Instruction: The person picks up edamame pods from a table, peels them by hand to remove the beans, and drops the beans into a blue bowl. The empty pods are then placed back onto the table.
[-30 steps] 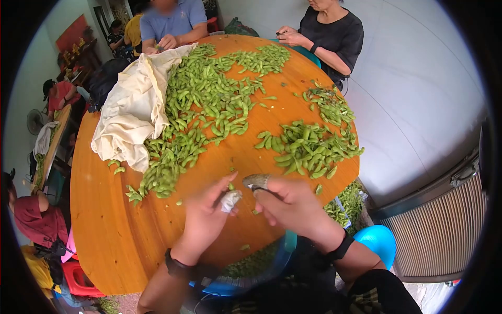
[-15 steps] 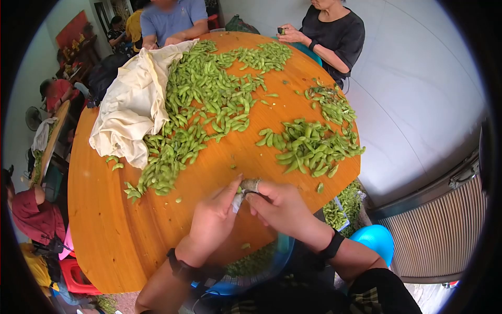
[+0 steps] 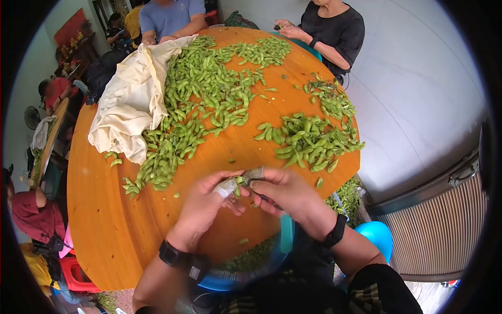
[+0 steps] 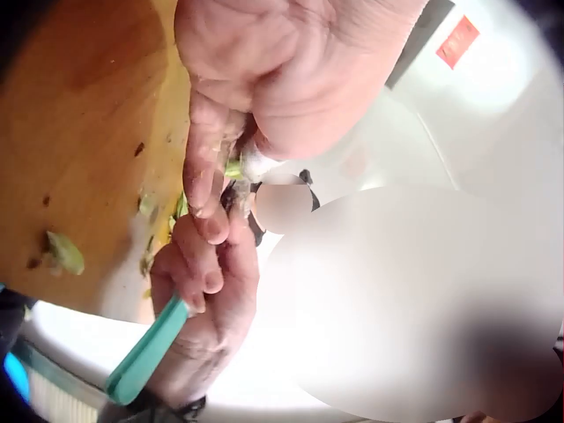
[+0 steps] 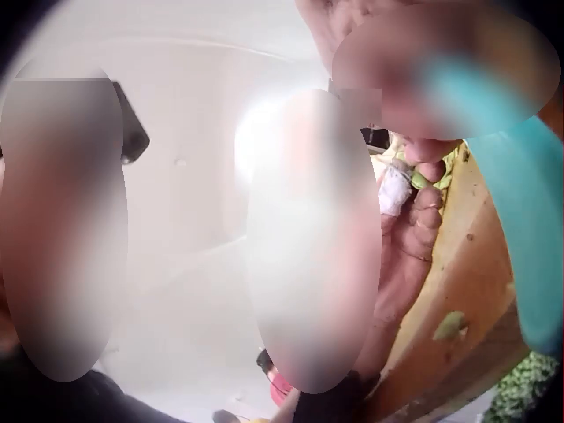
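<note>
Head view: round wooden counter (image 3: 104,225), orange-brown, smooth, grain visible. Left hand (image 3: 198,209) and right hand (image 3: 295,196) meet at the fingertips above the near edge. Left hand pinches a small green pod (image 3: 239,191); its thumb carries a white wrap (image 3: 226,188). Right hand grips a tool with a smooth, rounded turquoise handle (image 3: 286,233); a grey, rough-textured cover (image 3: 254,173) sits on its index finger. Large heap of plump, curved pods (image 3: 209,91) runs from the far edge toward the counter's middle, beside creased cream cloth (image 3: 128,99) along the far left edge. Smaller heap (image 3: 314,141) lies near the right edge. Flat green scrap (image 3: 243,240) on the wood by the near edge; blue basin (image 3: 222,284) of green pieces below that edge. Two people sit at the far side, one in a blue shirt (image 3: 172,21), one in a black shirt (image 3: 334,31).

Left wrist view: left hand above, right hand below, fingers touching. Green pod partly hidden at the white wrap. Turquoise handle projects from the right hand's curled fingers.

Right wrist view: green pod between the two hands' fingertips, against the white wrap. Turquoise handle close to camera, out of focus; tool's working end not discernible.
</note>
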Tool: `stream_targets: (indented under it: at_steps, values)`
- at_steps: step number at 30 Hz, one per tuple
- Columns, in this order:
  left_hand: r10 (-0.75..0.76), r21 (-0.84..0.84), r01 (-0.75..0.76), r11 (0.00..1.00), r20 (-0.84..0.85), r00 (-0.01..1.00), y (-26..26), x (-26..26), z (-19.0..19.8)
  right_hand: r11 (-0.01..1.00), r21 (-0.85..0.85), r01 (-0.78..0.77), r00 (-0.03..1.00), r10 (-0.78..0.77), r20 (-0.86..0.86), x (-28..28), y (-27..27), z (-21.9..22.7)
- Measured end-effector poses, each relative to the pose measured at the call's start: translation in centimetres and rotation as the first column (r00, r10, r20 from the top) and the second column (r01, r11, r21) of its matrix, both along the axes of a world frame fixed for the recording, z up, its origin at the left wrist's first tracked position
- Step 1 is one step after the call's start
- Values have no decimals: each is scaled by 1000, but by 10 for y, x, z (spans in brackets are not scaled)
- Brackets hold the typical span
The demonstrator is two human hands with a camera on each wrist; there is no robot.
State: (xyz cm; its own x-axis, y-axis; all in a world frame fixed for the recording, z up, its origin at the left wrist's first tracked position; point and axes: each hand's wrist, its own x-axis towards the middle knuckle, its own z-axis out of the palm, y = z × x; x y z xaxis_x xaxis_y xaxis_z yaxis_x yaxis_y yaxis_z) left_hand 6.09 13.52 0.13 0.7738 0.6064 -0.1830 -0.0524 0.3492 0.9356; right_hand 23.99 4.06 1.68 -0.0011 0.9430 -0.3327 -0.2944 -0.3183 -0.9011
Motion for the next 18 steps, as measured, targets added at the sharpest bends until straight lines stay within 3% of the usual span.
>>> stream_targets:
  at_steps: [1,2,3,4,5,6,7,11,13,15,17,18]
  values:
    - [18,13,-18,1000,-33,999,-1,2,0,1000,0,-2,1000,2,-1,-2,-1,1]
    - [20,13,-19,1000,-33,999,-4,3,-2,999,40,27,988,-33,151,-7,-3,2]
    - [44,121,-43,992,-7,999,-6,3,-7,995,85,49,952,-72,296,-11,-4,3]
    - [66,228,-69,971,23,998,-9,3,-10,995,86,46,953,-70,296,-16,-6,1]
    - [69,230,-72,970,23,997,-11,2,-10,982,179,63,915,-128,383,-20,-7,-1]
    - [87,379,-58,924,-61,994,-14,2,-11,960,271,70,866,-193,461,-23,-8,-3]
    - [118,517,-28,856,-141,983,-15,1,-11,960,272,68,866,-193,462,-24,-8,-1]
    - [98,538,11,843,-175,980,-13,-1,-9,963,252,96,909,-188,373,-31,-9,1]
    - [77,333,-25,943,-143,987,-12,0,-12,957,267,117,921,-205,331,-33,-9,-2]
    - [53,351,-5,936,-127,991,-11,0,-11,982,138,132,957,-162,240,-30,-8,-7]
    - [29,371,13,929,-109,994,-10,0,-12,981,128,146,968,-168,184,-29,-7,-6]
    - [58,534,11,845,-113,992,-10,0,-14,980,114,166,976,-180,125,-29,-7,-6]
